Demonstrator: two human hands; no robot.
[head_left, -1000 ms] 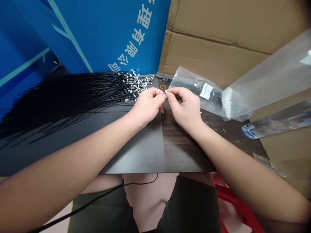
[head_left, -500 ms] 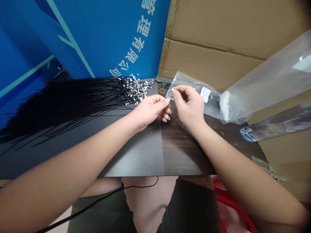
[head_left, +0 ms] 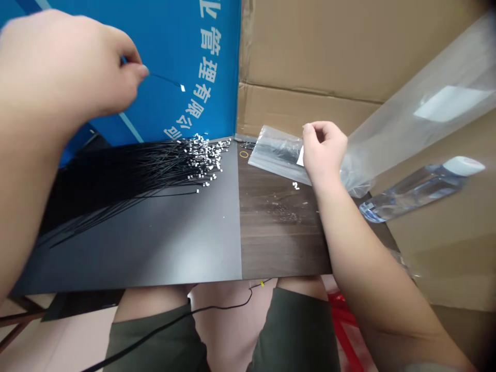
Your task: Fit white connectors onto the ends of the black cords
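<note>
Lifted high, the left hand point(head_left: 65, 64) pinches one black wire point(head_left: 165, 80); right hand's point(head_left: 324, 152) grip unclear.

The left hand point(head_left: 65, 64) was raised high beyond the far left corner of the table point(head_left: 194, 248), thumb and fingertips pinched together — its forearm point(head_left: 23, 170) filled the left side. The right hand point(head_left: 323, 152) sat near the far edge, fingers curled inward — the right arm point(head_left: 360, 253) reached up from the lower right.

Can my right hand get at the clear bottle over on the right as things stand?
Probably yes: the right hand is fairly near the clear bottle, with only the clear plastic bag lying between them, which looks soft enough to push past, though it may get in the way.
</note>
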